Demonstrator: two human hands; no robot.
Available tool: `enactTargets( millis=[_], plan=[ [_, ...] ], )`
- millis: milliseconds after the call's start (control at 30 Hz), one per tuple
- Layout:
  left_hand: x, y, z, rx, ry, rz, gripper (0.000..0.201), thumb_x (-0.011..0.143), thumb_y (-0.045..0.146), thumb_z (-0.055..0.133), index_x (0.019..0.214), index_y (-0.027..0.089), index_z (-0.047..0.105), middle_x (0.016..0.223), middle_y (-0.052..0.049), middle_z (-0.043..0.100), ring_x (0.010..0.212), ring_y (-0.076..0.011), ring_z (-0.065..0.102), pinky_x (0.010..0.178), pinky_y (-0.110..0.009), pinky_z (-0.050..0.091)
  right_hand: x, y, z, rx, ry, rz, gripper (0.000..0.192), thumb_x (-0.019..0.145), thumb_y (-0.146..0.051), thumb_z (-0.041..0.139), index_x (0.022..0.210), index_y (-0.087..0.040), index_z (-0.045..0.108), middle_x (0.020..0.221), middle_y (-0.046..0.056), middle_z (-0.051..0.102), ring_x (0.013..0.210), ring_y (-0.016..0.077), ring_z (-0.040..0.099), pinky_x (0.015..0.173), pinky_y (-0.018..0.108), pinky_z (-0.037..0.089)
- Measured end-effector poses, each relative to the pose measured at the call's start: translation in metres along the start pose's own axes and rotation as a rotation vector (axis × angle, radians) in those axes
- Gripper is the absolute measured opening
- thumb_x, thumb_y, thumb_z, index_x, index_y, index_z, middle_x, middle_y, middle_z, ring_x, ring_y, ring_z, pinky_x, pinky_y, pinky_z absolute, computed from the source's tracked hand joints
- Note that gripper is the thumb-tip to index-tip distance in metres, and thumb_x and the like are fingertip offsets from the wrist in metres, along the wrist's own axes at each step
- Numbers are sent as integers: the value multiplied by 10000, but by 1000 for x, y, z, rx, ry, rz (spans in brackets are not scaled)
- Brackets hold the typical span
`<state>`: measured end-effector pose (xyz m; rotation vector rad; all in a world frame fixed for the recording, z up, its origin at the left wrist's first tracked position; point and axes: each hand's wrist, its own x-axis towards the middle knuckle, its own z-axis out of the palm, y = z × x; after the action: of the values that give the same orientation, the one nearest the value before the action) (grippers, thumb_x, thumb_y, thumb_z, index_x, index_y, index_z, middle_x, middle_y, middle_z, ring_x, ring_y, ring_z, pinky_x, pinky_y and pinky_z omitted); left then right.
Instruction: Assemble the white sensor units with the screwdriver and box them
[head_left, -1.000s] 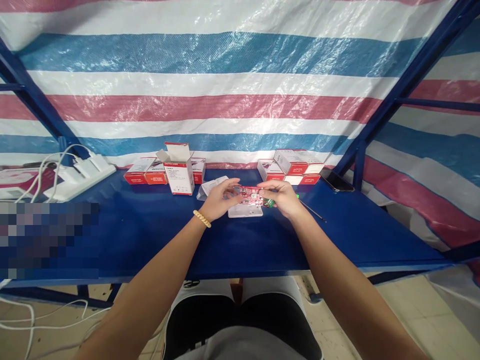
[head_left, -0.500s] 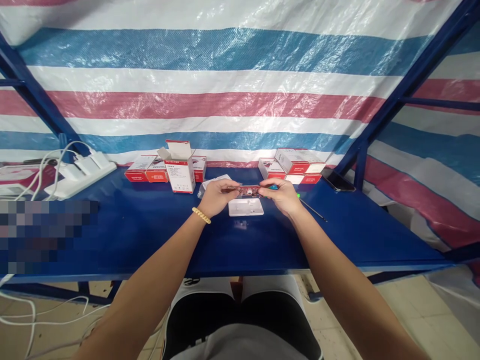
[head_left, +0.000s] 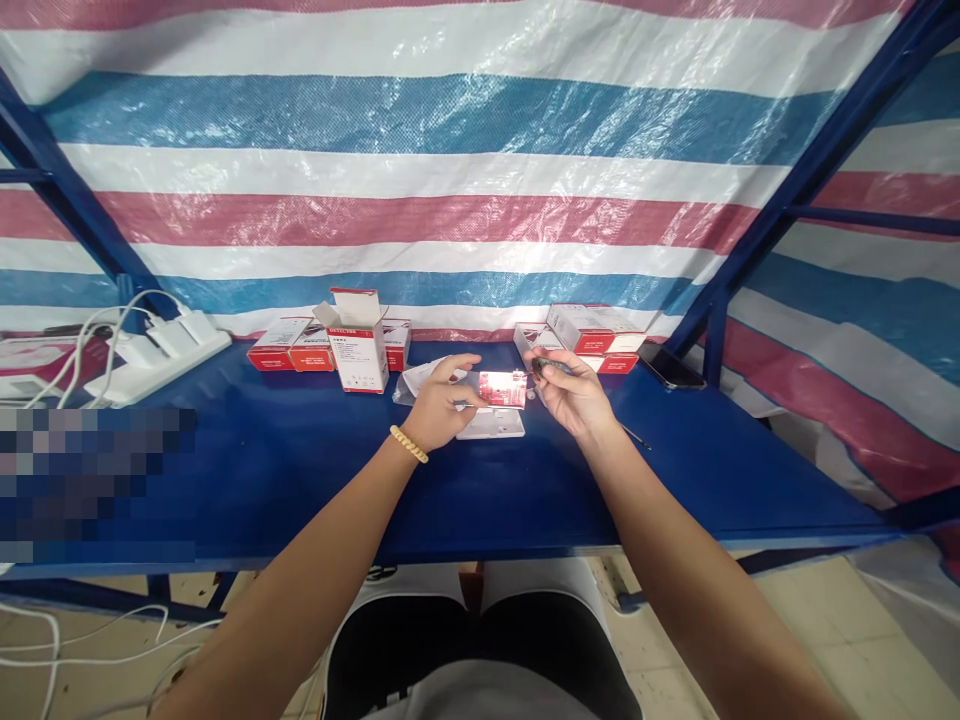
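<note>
Left hand (head_left: 439,410): fingers pinched on left edge of red circuit board (head_left: 502,389), board upright above white casing (head_left: 491,424). Right hand (head_left: 571,392): fingertips closed around small dark part, just right of board.

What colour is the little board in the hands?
The circuit board held in the left hand is red, seen in the head view.

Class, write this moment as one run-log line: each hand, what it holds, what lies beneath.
left hand: holds red circuit board | right hand: grips small dark part, unclear | beneath: white cover on blue table
</note>
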<state>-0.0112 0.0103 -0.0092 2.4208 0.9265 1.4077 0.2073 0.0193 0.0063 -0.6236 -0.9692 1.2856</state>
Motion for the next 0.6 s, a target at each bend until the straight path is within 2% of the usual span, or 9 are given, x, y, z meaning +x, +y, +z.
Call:
enactTargets(
  millis=[100,300,500,600],
  plan=[
    [0,-1,1,24,15,0,147,743,97,667,690,220,728,1307,-63,554,1132,-225,572,891,-398,513,0,1,0,22,-36,8,310,500,-144,841,729,-255,664,964,-9,713,1024,195,673,672,233,549],
    [-1,-7,2,-24,70,33,115,744,109,688,690,204,725,1258,-78,568,1043,-205,602,814,-362,542,2,4,-4,79,-125,-1,267,568,-88,806,743,-255,694,939,-25,718,956,140,686,697,198,542],
    [0,-12,1,-104,89,-67,72,698,138,751,686,204,725,1222,-70,592,992,-190,608,871,-387,545,2,3,-5,41,-149,41,389,507,18,699,776,-262,712,948,-27,725,988,145,676,785,214,547],
    [1,-12,0,-143,90,-111,69,682,142,760,671,200,725,1214,-76,606,990,-195,609,871,-391,543,1,3,-4,28,-140,60,402,501,11,664,793,-260,717,967,-22,727,1029,163,666,850,245,545]
  ],
)
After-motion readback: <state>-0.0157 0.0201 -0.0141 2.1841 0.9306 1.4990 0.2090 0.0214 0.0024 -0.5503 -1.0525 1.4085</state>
